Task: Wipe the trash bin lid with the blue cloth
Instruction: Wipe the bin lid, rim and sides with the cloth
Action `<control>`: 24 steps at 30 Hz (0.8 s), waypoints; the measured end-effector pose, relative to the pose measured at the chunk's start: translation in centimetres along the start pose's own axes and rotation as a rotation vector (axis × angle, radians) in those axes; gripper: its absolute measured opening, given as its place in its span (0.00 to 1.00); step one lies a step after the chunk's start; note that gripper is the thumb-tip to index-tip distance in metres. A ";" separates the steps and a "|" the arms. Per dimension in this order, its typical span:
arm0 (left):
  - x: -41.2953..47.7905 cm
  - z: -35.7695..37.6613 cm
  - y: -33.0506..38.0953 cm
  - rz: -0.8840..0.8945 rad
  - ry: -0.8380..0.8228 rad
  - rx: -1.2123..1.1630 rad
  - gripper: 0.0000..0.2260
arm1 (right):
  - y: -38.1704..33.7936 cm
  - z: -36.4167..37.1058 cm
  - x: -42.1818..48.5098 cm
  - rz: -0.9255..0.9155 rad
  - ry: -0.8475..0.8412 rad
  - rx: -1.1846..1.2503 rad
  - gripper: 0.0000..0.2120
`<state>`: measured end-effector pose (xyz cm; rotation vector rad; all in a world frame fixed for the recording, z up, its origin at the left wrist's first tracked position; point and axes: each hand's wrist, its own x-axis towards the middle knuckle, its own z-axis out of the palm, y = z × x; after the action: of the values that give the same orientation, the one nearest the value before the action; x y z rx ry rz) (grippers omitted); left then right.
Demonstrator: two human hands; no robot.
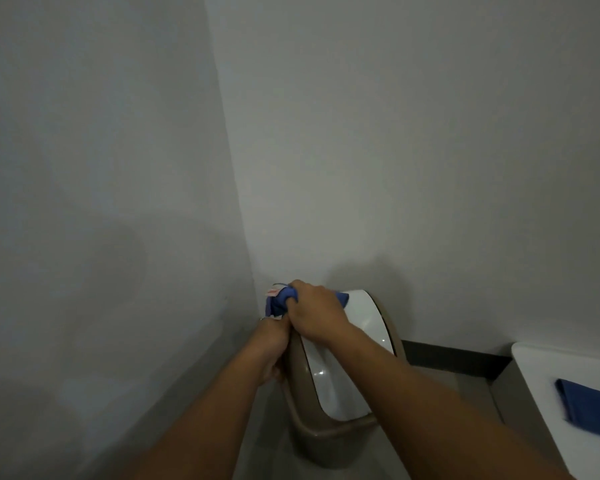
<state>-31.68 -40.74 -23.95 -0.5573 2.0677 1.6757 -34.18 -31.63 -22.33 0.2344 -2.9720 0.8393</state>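
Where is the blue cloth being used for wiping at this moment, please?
In the head view, the blue cloth is bunched under the right hand on the far end of the bin lid, near the wall corner.

Both arms outstretched, right hand [314,311] fisted, left hand [272,344] curled beside it

Two bare forearms in frame, entering from bottom edge. No sleeves visible up to frame edge on either arm. Left hand [270,344] bare: no glove, no visible ring; wrist plain, no watch or band. Right hand [314,313] bare too, same: no glove, wrist plain. Knuckles of right hand show clearly; fingers mostly hidden. Dim lighting, fine detail hard to read.
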 end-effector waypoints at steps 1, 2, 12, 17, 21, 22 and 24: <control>0.0 -0.1 -0.1 0.005 -0.001 -0.001 0.13 | -0.1 -0.2 -0.5 0.001 0.026 0.081 0.12; 0.0 -0.1 -0.1 0.006 -0.004 -0.005 0.14 | -0.1 -0.4 -1.2 0.002 0.044 0.165 0.14; 1.9 -0.8 -0.2 -0.015 -0.101 -0.109 0.19 | 4.8 2.3 -12.1 -0.204 -0.219 0.032 0.30; 2.7 -1.2 -0.8 -0.073 -0.125 -0.013 0.27 | 6.4 3.6 -15.7 -0.197 -0.130 0.259 0.25; 2.6 -1.3 -0.6 -0.057 -0.115 0.047 0.29 | 7.3 1.6 -16.0 -0.111 -0.169 0.428 0.15; 2.5 -1.2 -0.6 -0.048 -0.111 0.056 0.30 | 7.5 0.7 -15.8 -0.118 -0.155 0.452 0.15; 2.6 -1.2 -0.8 -0.036 -0.107 0.052 0.30 | 7.9 -1.6 -15.0 -0.090 -0.020 0.494 0.17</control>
<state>-33.52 -42.16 -25.80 -0.4741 2.0074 1.5913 -20.59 -22.13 -26.33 0.3878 -2.6917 1.5501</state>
